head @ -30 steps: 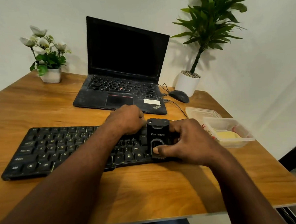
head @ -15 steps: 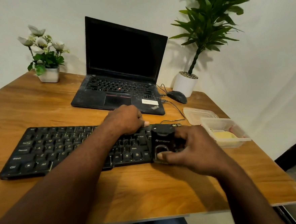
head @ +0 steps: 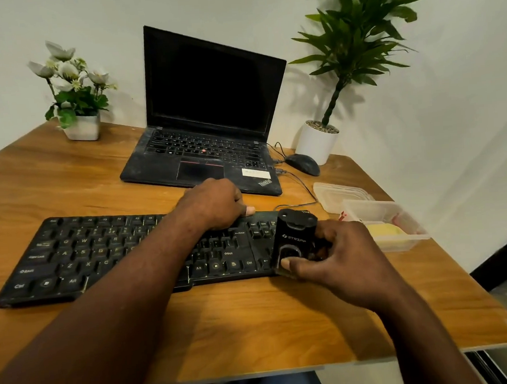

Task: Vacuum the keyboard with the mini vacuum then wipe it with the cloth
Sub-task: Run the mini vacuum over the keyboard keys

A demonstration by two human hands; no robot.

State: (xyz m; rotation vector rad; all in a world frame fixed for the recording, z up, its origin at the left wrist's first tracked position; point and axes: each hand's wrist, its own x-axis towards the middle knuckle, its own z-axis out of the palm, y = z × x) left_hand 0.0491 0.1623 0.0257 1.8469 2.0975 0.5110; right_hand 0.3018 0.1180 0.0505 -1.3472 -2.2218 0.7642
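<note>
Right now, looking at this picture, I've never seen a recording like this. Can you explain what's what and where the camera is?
There is no machine here. A person works with bare hands, and the single camera sits on their head, looking forward and down. The left hand rests on the far edge of the long black keyboard, with its fingers hidden. The right hand grips a small black mini vacuum on the keyboard's right end. The wooden table also holds an open black laptop, a dark mouse, a white pot of flowers, a leafy green potted plant and a clear plastic tub. The tub holds something yellow, perhaps the cloth.
</note>
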